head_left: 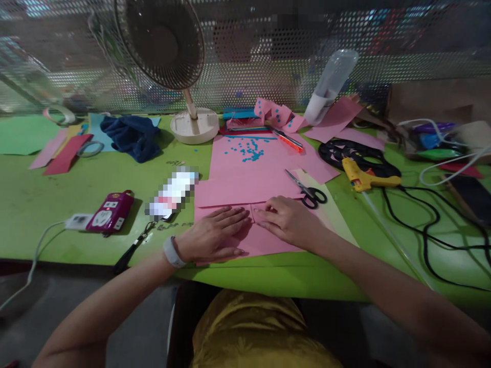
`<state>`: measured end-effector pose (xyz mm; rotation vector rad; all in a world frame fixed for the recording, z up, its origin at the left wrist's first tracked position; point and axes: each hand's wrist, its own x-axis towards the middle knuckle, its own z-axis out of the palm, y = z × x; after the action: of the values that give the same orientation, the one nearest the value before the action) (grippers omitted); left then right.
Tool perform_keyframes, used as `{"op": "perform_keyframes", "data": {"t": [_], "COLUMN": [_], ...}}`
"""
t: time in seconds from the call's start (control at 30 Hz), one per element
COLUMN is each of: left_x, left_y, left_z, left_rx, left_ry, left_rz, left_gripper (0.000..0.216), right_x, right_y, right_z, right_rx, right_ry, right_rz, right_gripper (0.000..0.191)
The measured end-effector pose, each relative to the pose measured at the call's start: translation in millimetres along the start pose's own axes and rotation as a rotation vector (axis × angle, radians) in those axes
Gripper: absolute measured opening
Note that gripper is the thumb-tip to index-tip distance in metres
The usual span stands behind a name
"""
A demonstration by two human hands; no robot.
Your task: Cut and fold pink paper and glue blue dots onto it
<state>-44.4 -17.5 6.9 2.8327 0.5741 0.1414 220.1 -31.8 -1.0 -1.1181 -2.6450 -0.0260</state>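
A folded sheet of pink paper (238, 193) lies at the front of the green table, its upper flap turned over with a straight edge. My left hand (218, 232) rests flat on it, fingers stretched to the right. Close beside those fingertips, my right hand (286, 220) has its fingers bent together at a thin line in the paper. The fingers seem to pinch a small fold or strip there, but its exact form is hard to see. Scissors (309, 193) with black handles lie just beyond the right hand.
Blue paper dots (251, 151) are scattered on another pink sheet (226, 163). Behind stand a fan (195, 125) and a tilted clear bottle (332, 84). A yellow glue gun (368, 179) with black cable lies right; a phone (174, 191) and a purple power bank-like device (111, 212) lie left.
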Motion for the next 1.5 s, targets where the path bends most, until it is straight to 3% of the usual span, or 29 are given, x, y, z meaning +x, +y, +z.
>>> {"op": "perform_keyframes", "data": {"t": [0.93, 1.5], "left_x": [1.2, -0.6], "left_y": [-1.0, -1.7], "left_z": [2.1, 0.6], "left_rx": [0.024, -0.033], "left_ry": [-0.016, -0.028], "left_rz": [-0.001, -0.011], "left_gripper": [0.069, 0.07], "right_x": [-1.3, -0.7], "right_y": [-4.1, -11.5], "right_z": [-5.4, -0.8], "right_rx": [-0.047, -0.051], "right_ry": [0.035, 0.013], "right_rz": [-0.061, -0.181], "right_gripper": [0.022, 0.019]}}
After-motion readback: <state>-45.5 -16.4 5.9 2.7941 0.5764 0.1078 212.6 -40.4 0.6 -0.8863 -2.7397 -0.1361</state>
